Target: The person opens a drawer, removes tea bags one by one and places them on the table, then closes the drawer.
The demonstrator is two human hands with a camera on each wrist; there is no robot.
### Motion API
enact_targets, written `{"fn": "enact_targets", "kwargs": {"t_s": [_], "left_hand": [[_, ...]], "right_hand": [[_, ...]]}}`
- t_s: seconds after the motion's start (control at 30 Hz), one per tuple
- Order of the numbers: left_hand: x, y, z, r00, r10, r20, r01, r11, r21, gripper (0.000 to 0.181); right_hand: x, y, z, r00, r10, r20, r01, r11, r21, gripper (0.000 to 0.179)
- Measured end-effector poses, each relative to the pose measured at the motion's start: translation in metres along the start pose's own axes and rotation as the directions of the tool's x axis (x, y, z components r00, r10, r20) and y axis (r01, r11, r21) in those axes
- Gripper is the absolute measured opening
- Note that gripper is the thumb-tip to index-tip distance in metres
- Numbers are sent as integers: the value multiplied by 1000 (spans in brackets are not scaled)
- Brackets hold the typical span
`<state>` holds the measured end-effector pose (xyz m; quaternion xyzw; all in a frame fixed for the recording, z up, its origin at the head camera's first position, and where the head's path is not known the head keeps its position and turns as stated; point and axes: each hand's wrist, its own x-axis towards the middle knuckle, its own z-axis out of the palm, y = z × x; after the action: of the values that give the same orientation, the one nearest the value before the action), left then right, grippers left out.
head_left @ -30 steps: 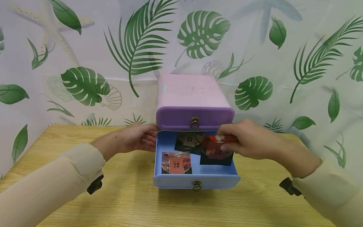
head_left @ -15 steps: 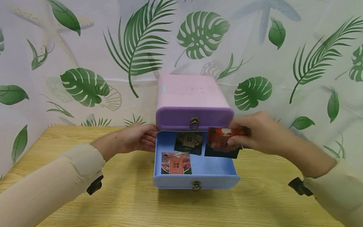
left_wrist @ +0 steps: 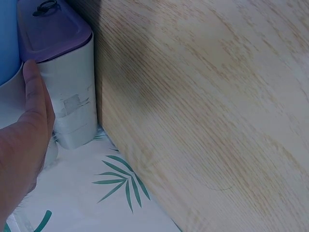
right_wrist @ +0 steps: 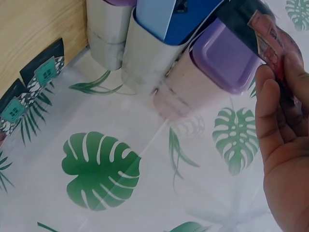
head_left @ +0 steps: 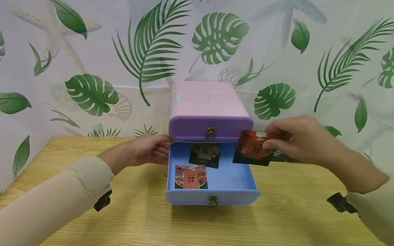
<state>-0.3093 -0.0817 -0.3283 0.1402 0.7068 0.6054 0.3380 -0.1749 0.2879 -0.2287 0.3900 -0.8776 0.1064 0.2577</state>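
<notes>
My right hand (head_left: pixel 297 137) pinches a red-and-black tea packet (head_left: pixel 251 147) between thumb and fingers. It hangs above the right edge of the pulled-out blue drawer (head_left: pixel 210 193). Inside that drawer lie a red tea packet (head_left: pixel 191 176) at front left and a dark tea packet (head_left: pixel 204 153) farther back. My left hand (head_left: pixel 150 149) rests against the left side of the drawer unit (head_left: pixel 209 99), fingers extended; in the left wrist view a fingertip (left_wrist: pixel 30 67) touches the unit's edge. Whether the right hand holds more than one packet, I cannot tell.
Above the blue drawer, a purple drawer (head_left: pixel 197 128) with a ring pull is closed. A lower purple drawer (left_wrist: pixel 55 29) shows in the left wrist view. Teal-labelled packets (right_wrist: pixel 44 70) lie by the table's back edge, near a leaf-print cloth (right_wrist: pixel 106 169).
My right hand has lifted the red-and-black tea packet from the drawer's right side and carried it up and to the right. The left hand has stayed in place.
</notes>
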Motion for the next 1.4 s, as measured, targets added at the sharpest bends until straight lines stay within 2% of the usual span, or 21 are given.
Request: {"fn": "enact_targets", "kwargs": {"t_s": [0.2, 0.43, 0.73, 0.87, 1.1, 1.17, 1.4], "left_hand": [[-1, 0, 0, 1000, -2, 4, 1, 1000, 4, 53], [-1, 1, 1, 1000, -1, 5, 1, 1000, 3, 52], [-1, 0, 0, 1000, 5, 9, -5, 1000, 1, 53], [-1, 1, 1, 1000, 2, 5, -2, 1000, 2, 54], [-1, 1, 1, 1000, 7, 6, -7, 1000, 13, 55], [-1, 1, 1, 1000, 9, 7, -9, 1000, 20, 55], [-1, 0, 1, 1000, 11, 11, -11, 1000, 22, 56]], "right_hand": [[-9, 5, -7, 999, 31, -8, -32, 999, -22, 32], [-20, 16, -12, 1000, 25, -16, -26, 998, -55, 34], [-37, 30, -9, 991, 135, 17, -133, 989, -69, 31], [-44, 37, -2, 974, 210, 90, -206, 977, -46, 23], [-50, 48, 11, 918, 327, 222, -329, 944, -31, 10], [-51, 51, 15, 905, 342, 255, -346, 938, -30, 9], [-54, 58, 32, 880, 345, 325, -356, 934, -28, 7]]}}
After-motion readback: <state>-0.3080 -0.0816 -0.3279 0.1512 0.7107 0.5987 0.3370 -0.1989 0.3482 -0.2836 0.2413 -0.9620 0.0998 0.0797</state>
